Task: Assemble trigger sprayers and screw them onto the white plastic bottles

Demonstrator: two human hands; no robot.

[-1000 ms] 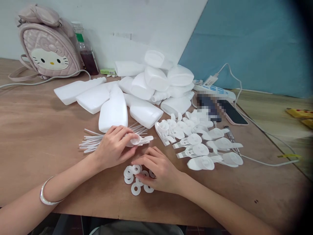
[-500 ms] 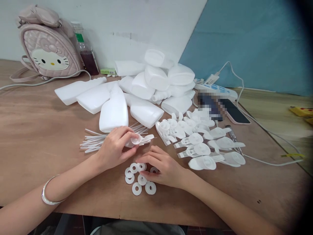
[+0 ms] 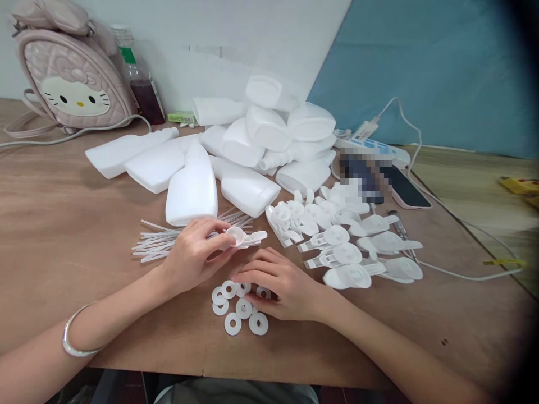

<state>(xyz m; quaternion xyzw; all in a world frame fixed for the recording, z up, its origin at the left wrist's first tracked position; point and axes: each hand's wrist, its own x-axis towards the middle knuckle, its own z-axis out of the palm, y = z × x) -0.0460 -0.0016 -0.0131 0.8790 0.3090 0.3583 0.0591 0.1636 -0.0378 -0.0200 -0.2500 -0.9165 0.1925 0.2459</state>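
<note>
My left hand (image 3: pixel 197 249) pinches a white trigger sprayer head (image 3: pixel 241 238) between thumb and fingers, just above the table. Its round open cup faces up and its lever points right. Close by on the right, my right hand (image 3: pixel 280 283) hovers low over several white ring washers (image 3: pixel 233 324), thumb and fingers curved but apart. One washer (image 3: pixel 243 289) shows between its thumb and index finger; I cannot tell whether they touch it. Beneath and behind my left hand lies a bundle of thin clear tubes (image 3: pixel 154 242).
White empty-looking bottles (image 3: pixel 191 193) are heaped at the back. More sprayer heads (image 3: pixel 347 253) lie in a group to the right. Behind them are a phone (image 3: pixel 408 188), a power strip (image 3: pixel 374 148) and a cable. A pink bag (image 3: pixel 76 73) and a bottle of dark liquid (image 3: pixel 145 95) stand back left.
The view has shifted slightly, so most things sit a little further left. The sprayer head has turned slightly in my left hand. My right hand stays over the washers.
</note>
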